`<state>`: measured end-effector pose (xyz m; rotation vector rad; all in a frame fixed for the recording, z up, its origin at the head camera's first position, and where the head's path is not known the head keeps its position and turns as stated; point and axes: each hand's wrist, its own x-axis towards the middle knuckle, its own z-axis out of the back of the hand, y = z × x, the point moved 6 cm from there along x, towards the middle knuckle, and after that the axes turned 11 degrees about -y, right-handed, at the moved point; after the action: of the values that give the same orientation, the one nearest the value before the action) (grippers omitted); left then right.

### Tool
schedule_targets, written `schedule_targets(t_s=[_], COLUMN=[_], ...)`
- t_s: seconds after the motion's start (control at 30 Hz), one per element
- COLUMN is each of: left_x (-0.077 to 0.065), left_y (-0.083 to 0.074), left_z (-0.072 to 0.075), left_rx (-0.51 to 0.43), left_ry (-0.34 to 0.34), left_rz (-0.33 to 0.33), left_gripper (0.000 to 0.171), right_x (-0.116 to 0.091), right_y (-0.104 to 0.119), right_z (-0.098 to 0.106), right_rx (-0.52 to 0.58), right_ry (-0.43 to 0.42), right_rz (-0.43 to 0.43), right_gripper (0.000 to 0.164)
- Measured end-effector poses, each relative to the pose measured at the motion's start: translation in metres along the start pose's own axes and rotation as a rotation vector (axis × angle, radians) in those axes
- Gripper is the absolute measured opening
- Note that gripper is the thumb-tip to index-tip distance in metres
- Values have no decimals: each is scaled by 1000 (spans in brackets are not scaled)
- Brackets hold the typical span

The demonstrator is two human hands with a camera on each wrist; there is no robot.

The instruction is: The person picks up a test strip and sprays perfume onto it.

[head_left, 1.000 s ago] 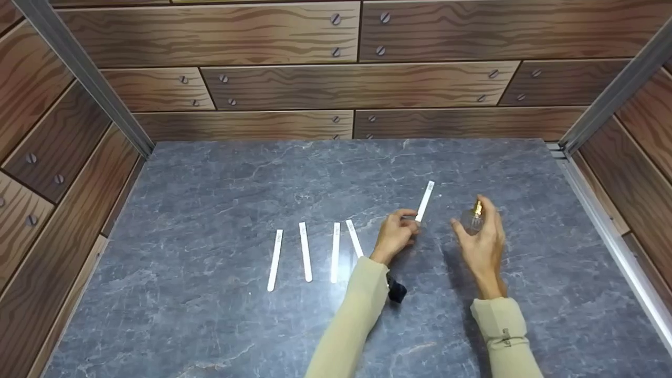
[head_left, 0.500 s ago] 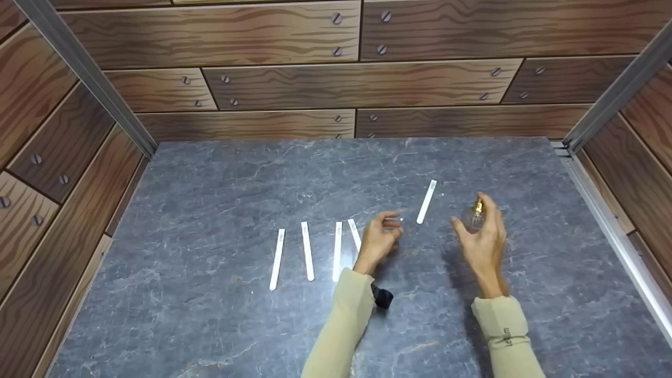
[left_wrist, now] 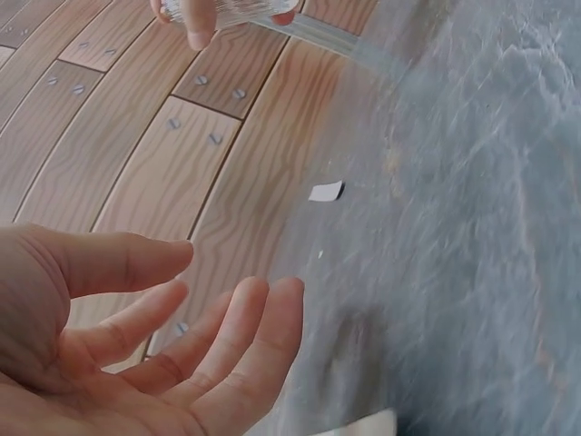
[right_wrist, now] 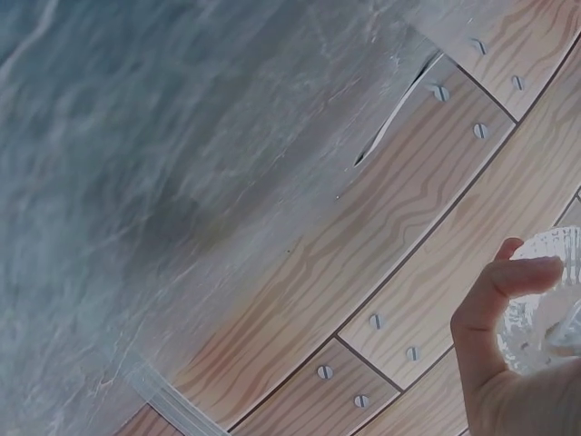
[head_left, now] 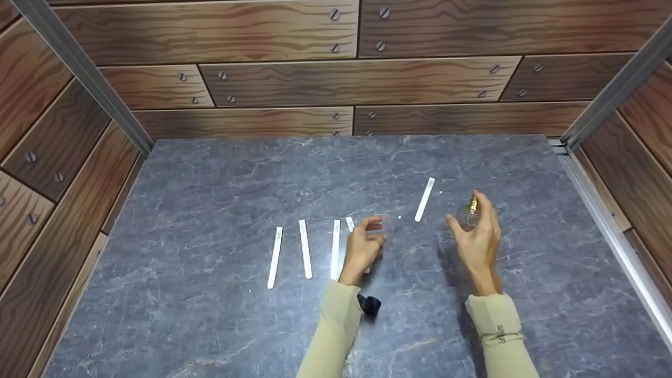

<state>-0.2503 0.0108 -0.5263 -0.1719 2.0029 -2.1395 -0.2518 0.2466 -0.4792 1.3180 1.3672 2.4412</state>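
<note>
My right hand [head_left: 479, 244] grips a clear glass perfume bottle [head_left: 466, 216] with a gold spray top, held above the table. Ribbed glass of the bottle [right_wrist: 556, 247] shows between thumb and fingers in the right wrist view. My left hand [head_left: 362, 247] hovers with loosely bent fingers and nothing between them; the left wrist view shows its thumb and fingertips apart. Beneath it lies a white test strip [head_left: 350, 223], partly hidden. Another white test strip [head_left: 424, 199] lies alone between the hands, farther back.
Three more white strips, the left one [head_left: 275, 257], the middle one [head_left: 305, 249] and the right one [head_left: 335, 249], lie left of my left hand. The grey marbled table [head_left: 210, 184] is bounded by wood-patterned walls [head_left: 278, 84] and a metal rail [head_left: 619, 247] at right.
My left hand has left the lone strip, which stays on the table, and has moved left and slightly toward me. The right hand stays nearly in place with the bottle.
</note>
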Motion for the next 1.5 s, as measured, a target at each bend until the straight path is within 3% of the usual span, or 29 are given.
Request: schedule_targets(t_s=[0.37,0.57,1.1,1.5], left_x=[-2,-3,-11,-16], left_y=[2,5,13,20], left_z=[20,26,37,48], left_rx=[15,79,83,98], left_ry=[-49,-71,-89,-99], left_rz=[-16,-46,-3,33], left_gripper=[48,47,47,41], right_x=[0,0,1,-2], right_y=[0,-1,-3,-2], right_z=[-1,1,5,-3], right_rx=[1,15,-1,-8], right_ry=[6,3,7,24], right_rz=[3,0,-2,-6], right_gripper=[64,64,63,63])
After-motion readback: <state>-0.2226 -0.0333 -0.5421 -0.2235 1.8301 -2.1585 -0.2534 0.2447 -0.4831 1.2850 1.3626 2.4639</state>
